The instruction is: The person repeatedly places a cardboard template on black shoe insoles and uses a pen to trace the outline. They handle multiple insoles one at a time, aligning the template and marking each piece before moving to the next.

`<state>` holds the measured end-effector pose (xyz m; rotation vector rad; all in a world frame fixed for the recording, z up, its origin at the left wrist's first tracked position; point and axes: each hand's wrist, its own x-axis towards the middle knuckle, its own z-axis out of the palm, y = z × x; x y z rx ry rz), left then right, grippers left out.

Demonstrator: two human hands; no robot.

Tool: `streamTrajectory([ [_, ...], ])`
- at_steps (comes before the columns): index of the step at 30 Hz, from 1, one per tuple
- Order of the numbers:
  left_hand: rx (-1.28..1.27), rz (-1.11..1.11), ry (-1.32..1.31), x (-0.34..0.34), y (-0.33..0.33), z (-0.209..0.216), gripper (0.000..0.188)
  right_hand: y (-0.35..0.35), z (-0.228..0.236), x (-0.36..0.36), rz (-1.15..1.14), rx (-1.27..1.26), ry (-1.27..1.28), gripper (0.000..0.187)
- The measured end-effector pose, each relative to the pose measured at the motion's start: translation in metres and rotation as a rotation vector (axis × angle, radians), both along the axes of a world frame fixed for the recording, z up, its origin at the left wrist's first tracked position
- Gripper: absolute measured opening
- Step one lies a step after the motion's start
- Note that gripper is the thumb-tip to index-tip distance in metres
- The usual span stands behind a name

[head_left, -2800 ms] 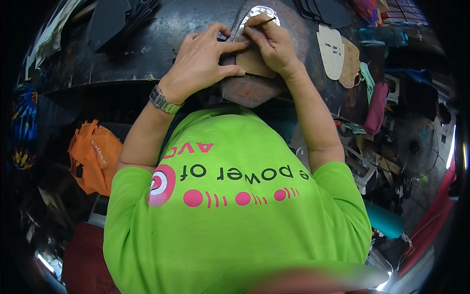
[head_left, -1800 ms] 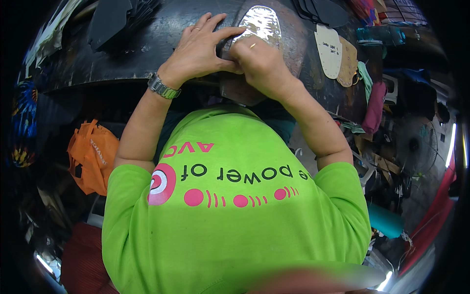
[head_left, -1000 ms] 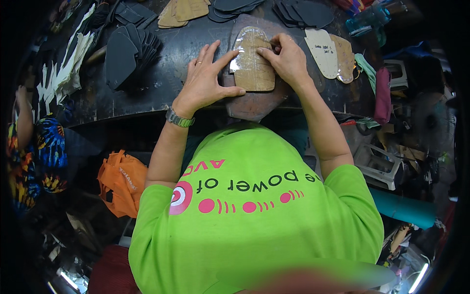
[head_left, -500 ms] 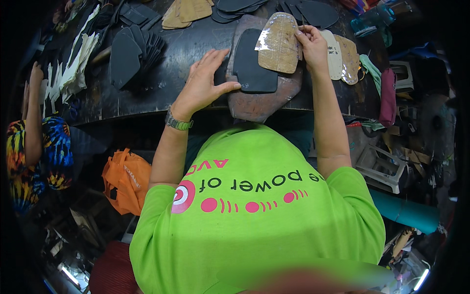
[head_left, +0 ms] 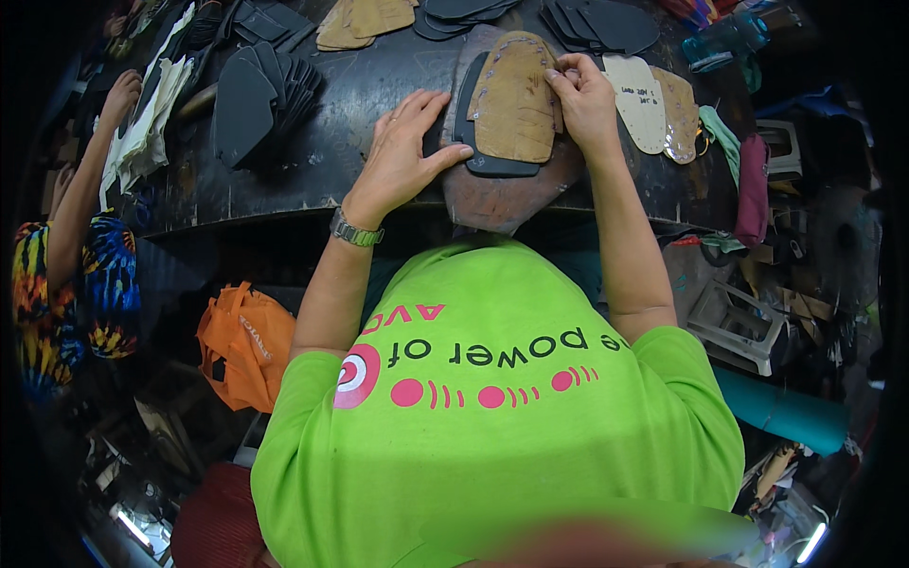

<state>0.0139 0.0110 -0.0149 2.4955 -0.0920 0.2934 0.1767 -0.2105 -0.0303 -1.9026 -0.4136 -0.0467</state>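
Observation:
A brown template (head_left: 516, 109) with rounded ends and small marks along its edge lies over a black sole-shaped piece (head_left: 500, 170), whose left and near edges show. Both rest on a reddish-brown worn board (head_left: 492, 204). My right hand (head_left: 585, 99) pinches the template at its upper right edge. Spread and flat-angled, my left hand (head_left: 402, 147) has its thumb tip at the near left of the pair, touching the edge; its other fingers lie left of the board. To the right of my right hand lie a cream template (head_left: 636, 104) and another brown template (head_left: 678, 114).
Stacks of black pieces (head_left: 251, 109) stand on the dark table (head_left: 312, 161), with more at the far edge beside brown templates (head_left: 374, 17). A blue-green bottle (head_left: 724, 43) is at far right. Another person's arm (head_left: 80, 185) reaches in at left beside white cloth strips (head_left: 156, 133).
The brown template has come down and left, from held tilted over the black piece to lying mostly over it. My right hand moved slightly left with it; my left hand shifted slightly right.

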Motion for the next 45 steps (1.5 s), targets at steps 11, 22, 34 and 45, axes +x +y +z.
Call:
streamTrajectory([
  [11, -0.081, 0.054, -0.014, -0.011, -0.006, 0.003, 0.065, 0.0, -0.009, -0.001, 0.115, 0.408, 0.168, 0.019],
  [22, -0.08, 0.117, -0.054, -0.001, -0.011, -0.001, 0.059, -0.002, -0.008, -0.004, 0.068, 0.23, 0.122, 0.018],
  [34, -1.056, 0.103, -0.021, 0.003, -0.02, 0.016, 0.039, 0.005, 0.033, -0.038, 0.238, 0.67, 0.318, 0.015],
  [45, -1.083, 0.066, -0.084, -0.006, -0.023, 0.034, 0.042, -0.002, 0.085, -0.069, 0.282, 0.559, -0.008, 0.021],
])
